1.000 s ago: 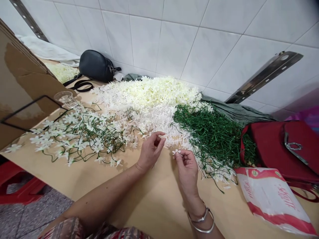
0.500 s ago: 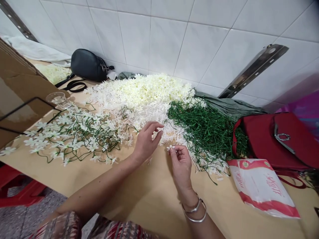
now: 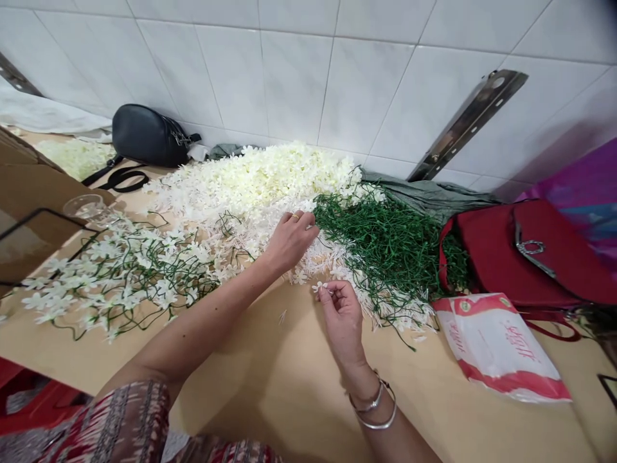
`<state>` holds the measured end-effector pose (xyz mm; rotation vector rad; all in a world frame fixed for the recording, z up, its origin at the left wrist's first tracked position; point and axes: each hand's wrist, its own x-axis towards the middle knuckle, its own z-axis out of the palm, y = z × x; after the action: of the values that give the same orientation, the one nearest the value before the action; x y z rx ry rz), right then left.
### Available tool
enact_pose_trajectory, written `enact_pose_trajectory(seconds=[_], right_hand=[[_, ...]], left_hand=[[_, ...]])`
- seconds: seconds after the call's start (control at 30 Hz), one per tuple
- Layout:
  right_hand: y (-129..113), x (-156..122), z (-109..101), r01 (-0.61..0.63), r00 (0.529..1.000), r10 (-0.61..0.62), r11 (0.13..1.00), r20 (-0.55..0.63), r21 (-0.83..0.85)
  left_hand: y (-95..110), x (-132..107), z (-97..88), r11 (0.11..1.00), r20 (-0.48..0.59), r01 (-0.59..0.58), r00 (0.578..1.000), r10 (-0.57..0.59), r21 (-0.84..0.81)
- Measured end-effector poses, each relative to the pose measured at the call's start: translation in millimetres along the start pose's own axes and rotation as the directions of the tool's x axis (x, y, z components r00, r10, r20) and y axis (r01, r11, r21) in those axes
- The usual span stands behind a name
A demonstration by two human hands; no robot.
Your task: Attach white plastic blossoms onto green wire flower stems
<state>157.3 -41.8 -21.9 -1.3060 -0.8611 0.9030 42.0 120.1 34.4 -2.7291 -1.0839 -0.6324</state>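
My right hand [image 3: 341,315] pinches a small white flower [image 3: 320,287] by its stem, just in front of the heap of loose white petals [image 3: 270,199]. My left hand [image 3: 290,239] reaches into that heap with its fingers curled down among the white pieces; what they grip is hidden. A tangle of green stems [image 3: 393,241] lies right of the left hand. Finished sprigs with white flowers on green stems [image 3: 125,270] spread over the wooden table [image 3: 299,386] to the left.
A red bag [image 3: 525,257] and a red-and-white plastic packet [image 3: 496,347] lie at the right. A black bag [image 3: 144,135] sits by the tiled wall. A clear cup [image 3: 89,207] and cardboard [image 3: 29,193] stand at the left. Grey-green cloth [image 3: 429,196] lies behind the stems.
My left hand moved forward from beside the right hand into the white petal heap. My right hand kept the small flower and stayed about where it was. The view shifted right.
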Motion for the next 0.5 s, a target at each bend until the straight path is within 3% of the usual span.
enact_pose_trajectory(seconds=[0.07,0.13,0.27,0.37,0.5], right_hand=[[0.4,0.2,-0.2,0.0,1.0,0.0,1.0,0.001,0.007],[0.8,0.2,-0.9,0.001,1.0,-0.001,1.0,0.002,0.012],[2.6,0.4,-3.2,0.003,1.0,-0.003,1.0,-0.006,0.02],[4.8,0.9,-5.1,0.002,1.0,-0.002,1.0,-0.012,0.029],[6.9,0.1,-8.2,-0.008,1.0,0.008,0.999,-0.018,0.04]], left_hand=[[-1.3,2.2,-7.3,0.998,-0.022,0.016,1.0,-0.017,-0.062],[0.2,2.4,-17.9,0.973,-0.083,0.061,0.993,-0.081,-0.224],[13.3,-9.9,-42.2,0.759,-0.18,0.122,0.936,-0.302,-0.64],[28.6,-34.7,-49.1,0.538,-0.065,0.213,0.89,-0.451,-0.816],[46.7,-76.7,-37.1,0.179,0.176,0.336,0.795,-0.581,-0.925]])
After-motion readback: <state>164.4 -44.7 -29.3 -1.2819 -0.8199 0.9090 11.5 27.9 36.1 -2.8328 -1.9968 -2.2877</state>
